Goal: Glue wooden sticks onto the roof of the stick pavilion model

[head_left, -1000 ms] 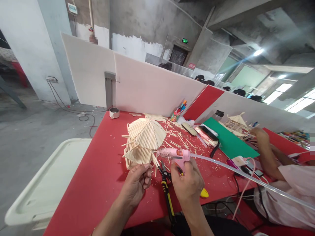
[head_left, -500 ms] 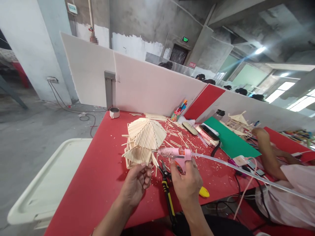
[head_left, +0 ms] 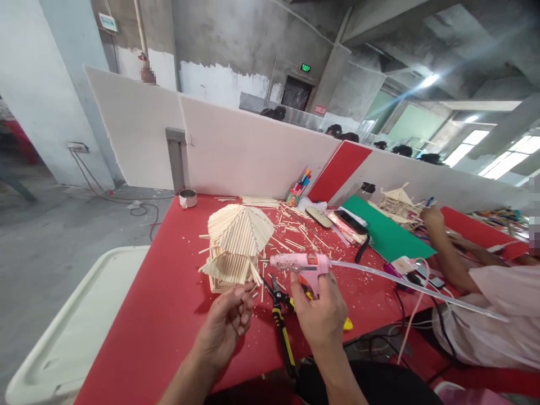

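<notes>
A small pavilion model (head_left: 240,230) built of thin wooden sticks stands on the red table, with a layered, sloping roof. My left hand (head_left: 228,318) is just in front of its lower right corner, fingers curled and thumb against forefinger; whatever may be between the tips is too small to make out. My right hand (head_left: 323,315) grips a pink hot glue gun (head_left: 299,263), its nozzle pointing left, close to the model's right side. From the gun's back a long clear glue stick (head_left: 379,275) trails right. Black-and-yellow pliers (head_left: 280,329) lie between my hands.
Loose sticks (head_left: 259,201) and scraps litter the red table (head_left: 160,315). Behind are a tape roll (head_left: 188,198), a pen cup (head_left: 293,197), a phone (head_left: 351,222) and a green board (head_left: 386,239). At right, a co-worker's arm (head_left: 447,261) reaches toward another stick model (head_left: 399,202).
My left hand has drawn slightly down and away from the model's lower roof edge. The glue gun remains beside the model. The whole view has shifted, and the co-worker's arm reaches nearer the other model.
</notes>
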Demonstrator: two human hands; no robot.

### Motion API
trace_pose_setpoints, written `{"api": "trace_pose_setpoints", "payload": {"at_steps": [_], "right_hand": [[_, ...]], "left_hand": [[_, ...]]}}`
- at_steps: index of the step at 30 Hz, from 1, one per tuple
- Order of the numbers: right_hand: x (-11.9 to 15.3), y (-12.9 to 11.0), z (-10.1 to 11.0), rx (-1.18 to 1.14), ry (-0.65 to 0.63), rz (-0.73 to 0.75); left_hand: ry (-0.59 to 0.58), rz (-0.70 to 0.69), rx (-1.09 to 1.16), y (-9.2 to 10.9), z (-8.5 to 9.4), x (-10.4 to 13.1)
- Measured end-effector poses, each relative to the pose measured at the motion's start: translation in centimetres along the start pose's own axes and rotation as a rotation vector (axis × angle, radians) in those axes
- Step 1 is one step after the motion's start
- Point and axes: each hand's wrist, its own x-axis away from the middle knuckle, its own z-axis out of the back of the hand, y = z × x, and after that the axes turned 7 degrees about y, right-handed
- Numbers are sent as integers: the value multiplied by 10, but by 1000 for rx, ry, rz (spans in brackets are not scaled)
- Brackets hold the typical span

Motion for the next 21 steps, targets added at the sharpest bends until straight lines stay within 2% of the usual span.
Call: {"api": "trace_pose_setpoints", "payload": {"at_steps": [3, 7, 10, 14, 17, 21], "right_hand": [[0, 17, 6, 66, -39, -110], [11, 59, 9, 78, -229, -289], [23, 96, 3, 32, -337, -361], [33, 136, -10, 49, -398, -403], [35, 151, -17, 74, -454, -432], [40, 155, -22, 117, -518, -487]], "left_hand": [[29, -60, -112, -7, 4, 6], [24, -72, -292, -26, 7, 11], [16, -89, -411, -40, 2, 12], [44, -164, -477, -51, -14, 8], [78, -244, -527, -58, -25, 1], [186, -385, -572, -70, -28, -9]]}}
